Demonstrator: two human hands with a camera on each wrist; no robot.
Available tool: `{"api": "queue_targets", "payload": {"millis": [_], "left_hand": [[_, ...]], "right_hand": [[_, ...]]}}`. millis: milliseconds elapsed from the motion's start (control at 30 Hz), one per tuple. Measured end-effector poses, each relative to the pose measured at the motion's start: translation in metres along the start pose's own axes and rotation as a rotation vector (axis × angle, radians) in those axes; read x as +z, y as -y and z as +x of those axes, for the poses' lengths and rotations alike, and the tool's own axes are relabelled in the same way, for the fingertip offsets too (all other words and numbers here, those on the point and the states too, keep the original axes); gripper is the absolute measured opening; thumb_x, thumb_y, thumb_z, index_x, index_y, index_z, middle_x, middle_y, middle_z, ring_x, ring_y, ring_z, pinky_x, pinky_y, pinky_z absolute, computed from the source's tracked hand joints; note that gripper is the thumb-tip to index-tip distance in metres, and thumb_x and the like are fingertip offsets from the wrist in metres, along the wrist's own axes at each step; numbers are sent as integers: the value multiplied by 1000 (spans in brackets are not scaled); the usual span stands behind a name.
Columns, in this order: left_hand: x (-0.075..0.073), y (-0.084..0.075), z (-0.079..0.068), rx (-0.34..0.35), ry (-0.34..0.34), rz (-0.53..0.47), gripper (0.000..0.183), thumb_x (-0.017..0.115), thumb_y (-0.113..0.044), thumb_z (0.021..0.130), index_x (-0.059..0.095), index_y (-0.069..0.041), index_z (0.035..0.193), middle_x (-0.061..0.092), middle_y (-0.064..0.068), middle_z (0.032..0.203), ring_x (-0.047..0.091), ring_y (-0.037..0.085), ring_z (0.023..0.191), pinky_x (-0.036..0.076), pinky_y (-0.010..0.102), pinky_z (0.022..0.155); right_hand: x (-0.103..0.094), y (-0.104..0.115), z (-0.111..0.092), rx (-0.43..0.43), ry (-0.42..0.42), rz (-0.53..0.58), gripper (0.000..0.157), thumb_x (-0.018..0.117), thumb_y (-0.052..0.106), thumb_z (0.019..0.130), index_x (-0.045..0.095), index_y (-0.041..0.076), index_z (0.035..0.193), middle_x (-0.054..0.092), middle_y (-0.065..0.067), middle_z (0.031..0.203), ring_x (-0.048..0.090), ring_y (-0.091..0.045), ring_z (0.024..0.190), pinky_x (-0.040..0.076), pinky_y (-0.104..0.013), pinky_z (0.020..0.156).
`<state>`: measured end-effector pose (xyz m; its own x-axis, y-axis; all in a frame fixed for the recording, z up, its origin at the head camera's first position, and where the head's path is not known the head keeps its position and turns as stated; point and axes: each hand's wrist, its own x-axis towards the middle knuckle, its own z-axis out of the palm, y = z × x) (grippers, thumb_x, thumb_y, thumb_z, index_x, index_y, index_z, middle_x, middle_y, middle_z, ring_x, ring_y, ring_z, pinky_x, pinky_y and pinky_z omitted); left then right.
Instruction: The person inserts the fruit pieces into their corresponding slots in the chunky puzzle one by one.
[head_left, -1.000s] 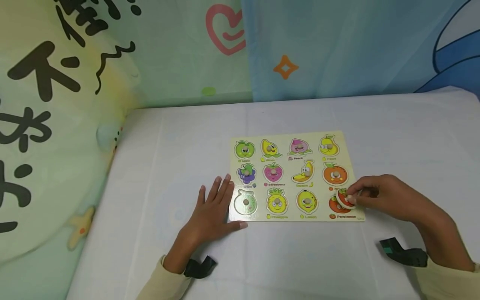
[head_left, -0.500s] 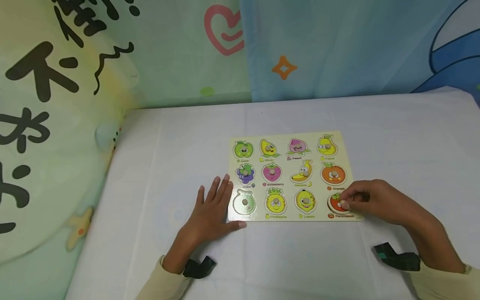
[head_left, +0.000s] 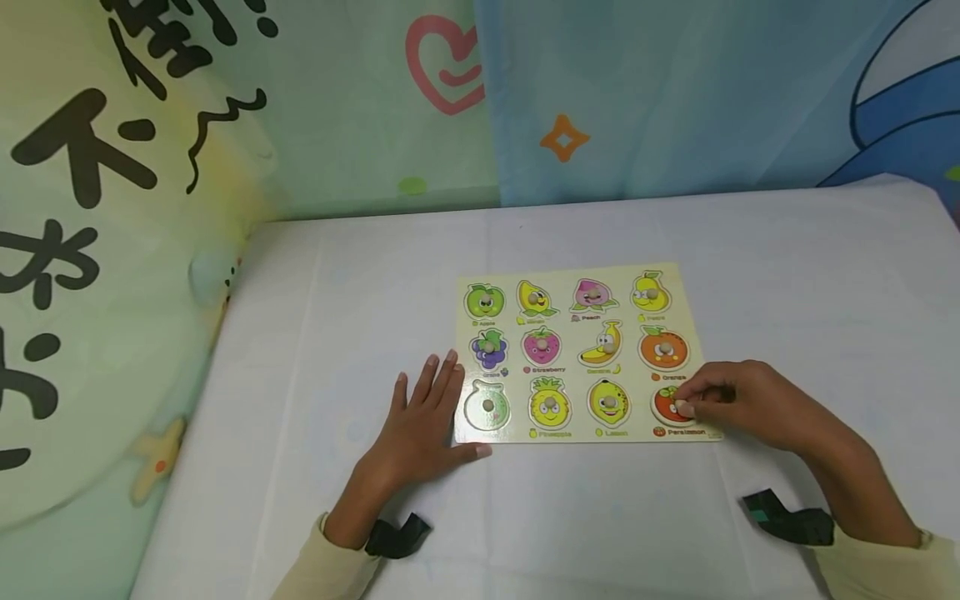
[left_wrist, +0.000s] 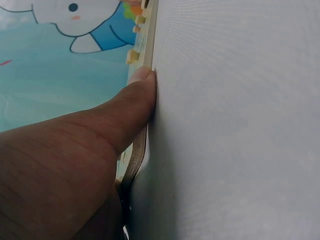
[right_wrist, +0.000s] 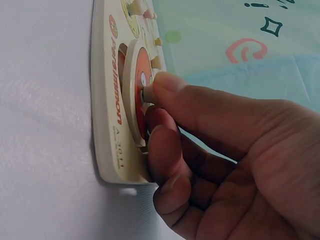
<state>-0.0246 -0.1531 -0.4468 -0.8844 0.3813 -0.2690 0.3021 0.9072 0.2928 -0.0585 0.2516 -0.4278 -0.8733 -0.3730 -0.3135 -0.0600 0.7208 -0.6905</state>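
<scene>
A pale yellow wooden fruit puzzle board [head_left: 578, 412] lies flat on the white tabletop. Fingers spread and straight, my left hand [head_left: 418, 429] rests against its left side; the thumb [left_wrist: 132, 100] touches the front edge in the left wrist view. At the board's front right corner, my right hand [head_left: 753, 408] pinches the small knob [right_wrist: 149, 95] of the red persimmon puzzle piece [head_left: 663, 406] between thumb and finger. The right wrist view shows this piece tilted over its recess, one side standing above the board. The other fingers of that hand are curled below the knob.
Several knobbed fruit pieces sit in the board, among them an orange [head_left: 663, 350], a lemon [head_left: 608, 404] and a pineapple [head_left: 550, 406]. A pale green round shape [head_left: 486, 407] is at the front left. Printed curtains [head_left: 637, 100] hang behind the table.
My right hand has moved left and slightly down with the persimmon piece, which has come down from overlapping its spot to lie over its recess. The left hand keeps its place.
</scene>
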Motion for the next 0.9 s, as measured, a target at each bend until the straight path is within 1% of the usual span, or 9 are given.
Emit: {"api": "queue_targets", "payload": {"millis": [200, 433, 533, 633, 733, 800, 867, 900], "left_hand": [[0, 0, 3, 8, -5, -16, 107, 66, -64, 80, 15, -8, 156, 3, 4, 163, -3, 26, 148, 1, 57, 113], [2, 2, 6, -2, -4, -22, 107, 67, -64, 80, 16, -8, 156, 3, 5, 163, -3, 27, 148, 1, 58, 113], [2, 4, 5, -14, -7, -32, 107, 67, -63, 80, 17, -7, 156, 4, 5, 163, -2, 27, 148, 1, 58, 113], [5, 7, 4, -27, -7, -46, 107, 68, -63, 80, 15, -8, 156, 3, 4, 163, -4, 26, 148, 0, 58, 113], [10, 9, 5, -28, -7, -84, 112, 68, -63, 80, 9, -7, 157, 2, 4, 163, -6, 25, 148, -2, 57, 113], [13, 10, 6, -21, -2, -115, 114, 67, -63, 80, 3, -7, 157, 2, 5, 163, -7, 24, 148, -4, 56, 113], [13, 12, 7, -22, 12, -153, 114, 65, -63, 82, 0, -8, 156, 1, 4, 163, -6, 22, 148, -4, 55, 114], [12, 14, 7, -24, 19, -156, 111, 63, -63, 84, 0, -8, 156, 1, 4, 163, -6, 23, 148, -3, 55, 114]], "right_hand": [[1, -1, -2, -33, -28, -9, 14, 76, 14, 85, 73, 8, 97, 66, 4, 83, 54, -9, 70, 44, -24, 58], [5, -2, 3, -73, -61, -37, 13, 77, 12, 84, 72, 7, 94, 58, 5, 75, 49, -9, 66, 42, -24, 55], [8, -2, 7, -80, -72, -43, 13, 77, 14, 84, 72, 7, 94, 58, 5, 74, 49, -9, 66, 42, -24, 55], [10, -2, 9, -78, -86, -56, 17, 76, 17, 85, 73, 6, 98, 58, 5, 77, 49, -10, 68, 42, -24, 57], [9, -3, 8, -66, -143, -100, 20, 74, 20, 88, 73, 6, 102, 59, 5, 79, 49, -12, 70, 42, -25, 58], [5, -7, 8, -58, -200, -138, 21, 71, 19, 90, 73, 4, 105, 59, 4, 79, 49, -14, 71, 41, -25, 57], [1, -10, 8, -33, -246, -174, 21, 70, 17, 91, 72, 2, 106, 59, 2, 77, 49, -17, 71, 41, -25, 55], [-2, -12, 10, -26, -263, -190, 21, 69, 15, 92, 72, 0, 107, 59, 1, 77, 49, -18, 70, 40, -25, 53]]}}
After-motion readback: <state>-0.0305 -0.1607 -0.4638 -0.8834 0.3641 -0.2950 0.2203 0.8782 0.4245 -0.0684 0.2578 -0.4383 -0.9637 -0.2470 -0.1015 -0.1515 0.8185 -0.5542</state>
